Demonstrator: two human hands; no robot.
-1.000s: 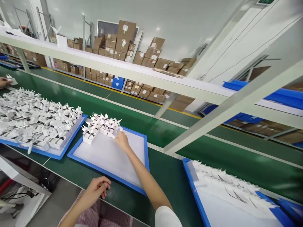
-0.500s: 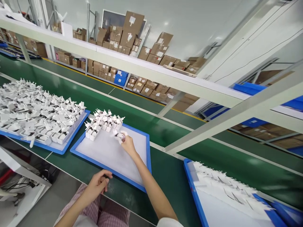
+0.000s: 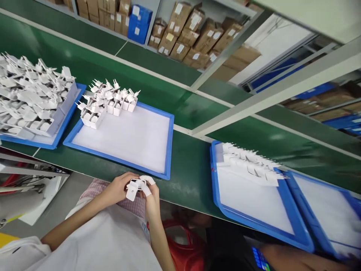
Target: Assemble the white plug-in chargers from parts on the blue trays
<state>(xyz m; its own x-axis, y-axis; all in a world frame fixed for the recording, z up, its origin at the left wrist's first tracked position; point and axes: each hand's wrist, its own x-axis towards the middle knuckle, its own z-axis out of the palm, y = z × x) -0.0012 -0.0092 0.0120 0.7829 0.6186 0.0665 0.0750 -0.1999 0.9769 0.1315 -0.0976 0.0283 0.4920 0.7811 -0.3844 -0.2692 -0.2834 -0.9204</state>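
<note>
Left hand [image 3: 120, 187] and right hand [image 3: 152, 192], fingers pinching white part [image 3: 131, 191] near table [image 3: 188, 173] edge; loose grip could drop it.

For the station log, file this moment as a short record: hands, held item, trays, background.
Left hand: holding one side of a white piece
Right hand: on the other side of the same piece; white covers on two digits
Held item: between both hands, flat flap showing
Middle tray: blue rim; white pieces grouped at far-left corner
Left tray: heaped with white pieces
Right tray: white parts along far side
Surface: green bench
Background: shelved cardboard boxes
</note>
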